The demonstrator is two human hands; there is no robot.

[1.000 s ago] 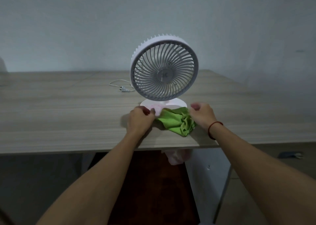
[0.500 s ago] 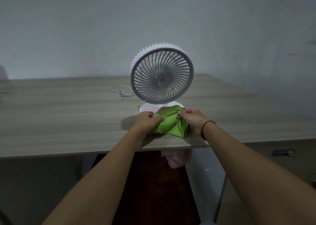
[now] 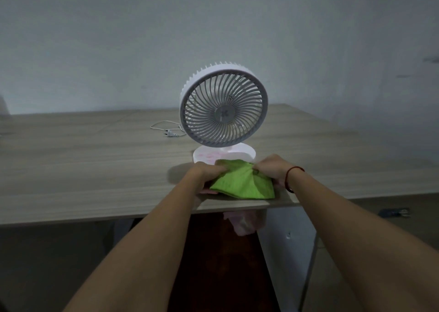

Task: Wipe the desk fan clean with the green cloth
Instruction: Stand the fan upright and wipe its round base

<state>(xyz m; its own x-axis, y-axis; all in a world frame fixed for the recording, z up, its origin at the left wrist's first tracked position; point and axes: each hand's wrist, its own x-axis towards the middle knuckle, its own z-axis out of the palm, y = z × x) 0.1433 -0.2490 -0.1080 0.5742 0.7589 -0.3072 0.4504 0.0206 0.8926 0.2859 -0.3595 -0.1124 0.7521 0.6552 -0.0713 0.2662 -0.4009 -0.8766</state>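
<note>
Your left hand (image 3: 206,174) and right hand (image 3: 271,170) are both closed on the green cloth (image 3: 242,183), pinching its upper edge from either side, and since a second ago you have drawn it out of a crumpled bunch into a flatter spread sheet. It now sits at the near edge of the desk (image 3: 83,166), at 6 o'clock from the white fan (image 3: 223,107), just touching the front of the round base (image 3: 244,153). Judging from this, no wiping has begun; the fan stands upright and untouched, with its plug (image 3: 169,134) loose at its 9 o'clock.
</note>
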